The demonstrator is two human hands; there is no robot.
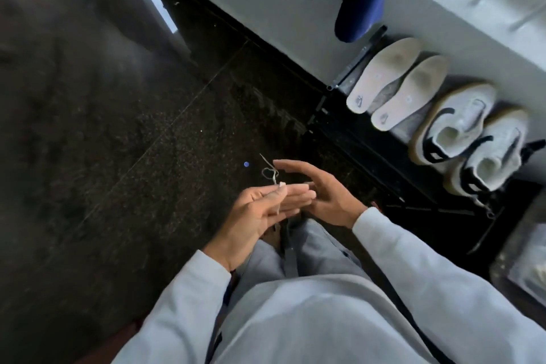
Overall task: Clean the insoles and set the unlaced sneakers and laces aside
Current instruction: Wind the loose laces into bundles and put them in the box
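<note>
Pale lace (269, 172) pinched under thumb of left hand (263, 213), loop held clear of dark floor (118, 156) | right hand (320, 189) open alongside, likely ready to gather it | insoles (384, 74) and unlaced sneakers (456, 124) propped against wall (295, 23), probably airing

I read the floor (118, 127) as dark speckled stone with a dull polish. At two o'clock, the insoles (384, 74) look matt and scuffed, the sneakers (461, 118) pale fuzzy cloth on a black metal rack (359, 57). The lace (275, 177) is thin, pale cord.
</note>
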